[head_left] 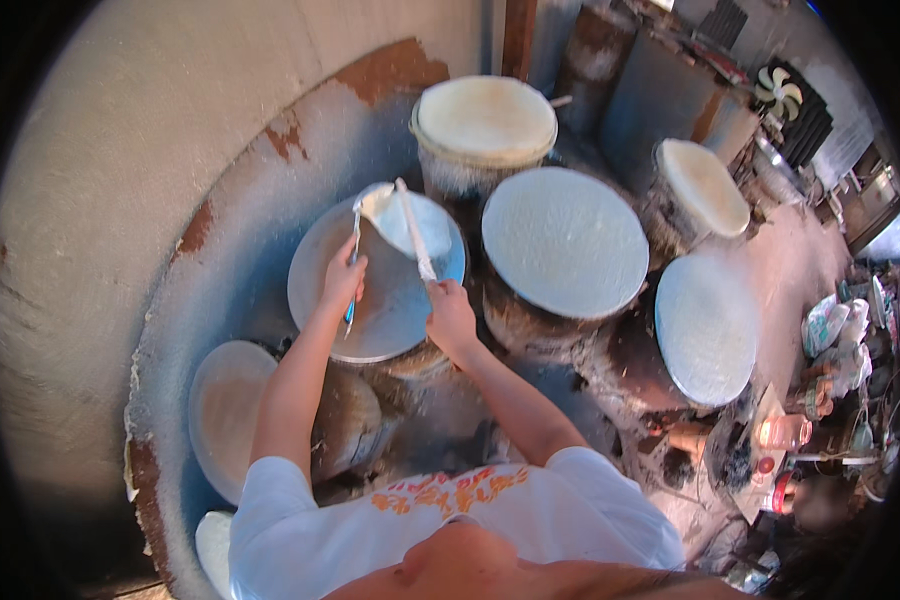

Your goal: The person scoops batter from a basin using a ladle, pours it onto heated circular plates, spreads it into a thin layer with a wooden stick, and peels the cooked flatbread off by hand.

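Note:
In front of me is a round flat griddle (335,300) with a white batter layer (432,222) over its far right part. My left hand (344,277) is closed round a long thin handle with blue at its lower end; it looks like a ladle (356,222), its head at the batter's far left edge. My right hand (452,318) is closed on a pale, batter-coated flat stick (415,230), which slants up across the white layer. The stick's tip is close beside the ladle's head. Whether the two touch, I cannot tell.
Round tops with pale sheets stand close by: one far (485,115), one right (565,242), two farther right (705,330) (705,188). A brownish round plate (228,415) lies at lower left. A curved wall (260,200) borders the left; a fan (778,93) and clutter stand right.

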A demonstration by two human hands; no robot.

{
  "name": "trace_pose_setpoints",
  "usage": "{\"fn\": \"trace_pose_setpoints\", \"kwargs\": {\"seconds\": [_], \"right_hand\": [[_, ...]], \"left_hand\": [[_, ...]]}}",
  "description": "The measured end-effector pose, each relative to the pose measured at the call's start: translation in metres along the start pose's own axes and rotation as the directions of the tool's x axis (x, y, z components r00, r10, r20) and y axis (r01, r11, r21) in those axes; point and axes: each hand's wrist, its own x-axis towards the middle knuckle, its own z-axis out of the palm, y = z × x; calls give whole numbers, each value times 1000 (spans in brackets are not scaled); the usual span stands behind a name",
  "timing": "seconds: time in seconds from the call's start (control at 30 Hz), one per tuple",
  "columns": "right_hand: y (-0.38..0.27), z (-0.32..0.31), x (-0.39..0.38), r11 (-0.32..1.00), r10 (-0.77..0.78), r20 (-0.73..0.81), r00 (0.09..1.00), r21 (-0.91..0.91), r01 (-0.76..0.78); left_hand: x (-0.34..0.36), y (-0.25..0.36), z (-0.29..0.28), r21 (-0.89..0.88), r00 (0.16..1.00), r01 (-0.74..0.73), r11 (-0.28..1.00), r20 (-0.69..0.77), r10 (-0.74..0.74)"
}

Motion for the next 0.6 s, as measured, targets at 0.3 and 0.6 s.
{"fn": "trace_pose_setpoints", "kwargs": {"seconds": [0.3,0.6], "right_hand": [[-10,25,-1,998,-24,20,1000,63,23],[-11,26,-9,970,177,102,979,148,-191]], "left_hand": [[8,-27,-48,775,870,-263,574,-67,489],[-29,-48,-60,578,970,-3,816,-195,142]]}}
